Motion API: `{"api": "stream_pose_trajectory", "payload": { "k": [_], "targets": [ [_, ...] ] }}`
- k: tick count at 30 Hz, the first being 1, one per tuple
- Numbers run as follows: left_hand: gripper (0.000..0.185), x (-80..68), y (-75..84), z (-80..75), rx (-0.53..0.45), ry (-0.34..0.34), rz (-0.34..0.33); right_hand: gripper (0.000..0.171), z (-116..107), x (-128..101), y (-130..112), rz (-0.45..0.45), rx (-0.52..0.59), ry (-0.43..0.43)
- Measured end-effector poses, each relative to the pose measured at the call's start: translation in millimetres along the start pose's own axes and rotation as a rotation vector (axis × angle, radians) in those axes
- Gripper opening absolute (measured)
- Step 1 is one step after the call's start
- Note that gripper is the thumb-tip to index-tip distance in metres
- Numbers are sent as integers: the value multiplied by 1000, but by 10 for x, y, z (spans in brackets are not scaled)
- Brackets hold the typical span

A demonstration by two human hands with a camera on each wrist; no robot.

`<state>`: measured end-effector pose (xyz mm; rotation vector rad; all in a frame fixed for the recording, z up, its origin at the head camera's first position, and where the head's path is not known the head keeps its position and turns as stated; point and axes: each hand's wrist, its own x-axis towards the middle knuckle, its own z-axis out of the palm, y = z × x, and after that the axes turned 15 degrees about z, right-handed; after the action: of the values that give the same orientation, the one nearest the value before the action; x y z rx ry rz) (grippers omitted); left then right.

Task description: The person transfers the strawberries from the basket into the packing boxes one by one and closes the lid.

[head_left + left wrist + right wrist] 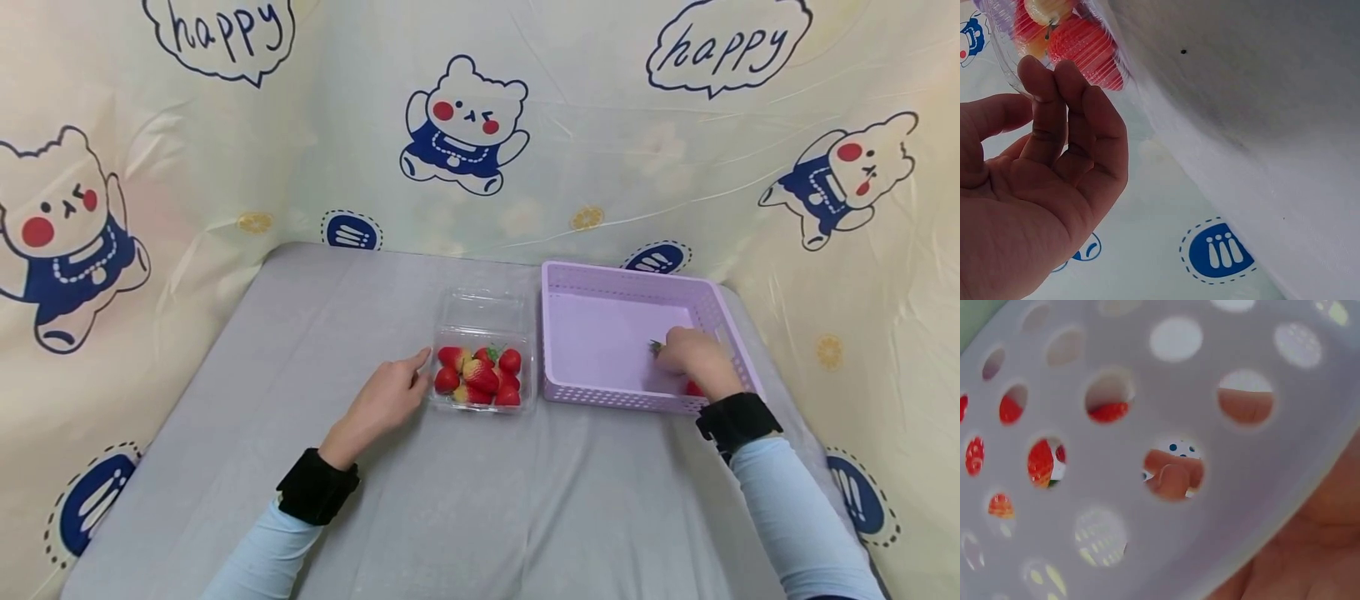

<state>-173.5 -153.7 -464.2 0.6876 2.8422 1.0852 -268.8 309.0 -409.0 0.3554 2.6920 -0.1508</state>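
Observation:
A clear plastic clamshell box (482, 333) with its lid open holds several red strawberries (480, 377) at the middle of the table. My left hand (397, 387) lies just left of it, fingers relaxed, with the index fingertip against the box's near-left corner. In the left wrist view the fingertips (1054, 72) touch the box's clear wall (1007, 59). My right hand (690, 357) is down inside the lilac basket (615, 398), fingers curled over a strawberry whose green leaves (656, 346) poke out. A bit of red (693, 388) shows under the wrist.
The table has a grey cloth (465, 500), and printed bear curtains (465, 125) close in the back and both sides. The right wrist view looks through the holes of the basket wall (1147, 394), where strawberries (1041, 464) and a finger (1172, 478) show.

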Motion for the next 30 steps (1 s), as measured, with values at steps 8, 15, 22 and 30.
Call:
{"api": "stream_pose_trajectory", "payload": {
  "k": [8,15,22,30],
  "targets": [
    [54,-1,3,1,-2,7,-1,23,70,23,-33,-26,8,31],
    [54,-5,9,4,0,3,-3,23,115,-15,-48,17,46,-43],
    [55,-3,4,0,-8,3,4,26,124,-31,-65,23,37,-48],
    [55,-3,-13,15,6,2,4,25,171,47,-76,14,10,23]
  ]
}}
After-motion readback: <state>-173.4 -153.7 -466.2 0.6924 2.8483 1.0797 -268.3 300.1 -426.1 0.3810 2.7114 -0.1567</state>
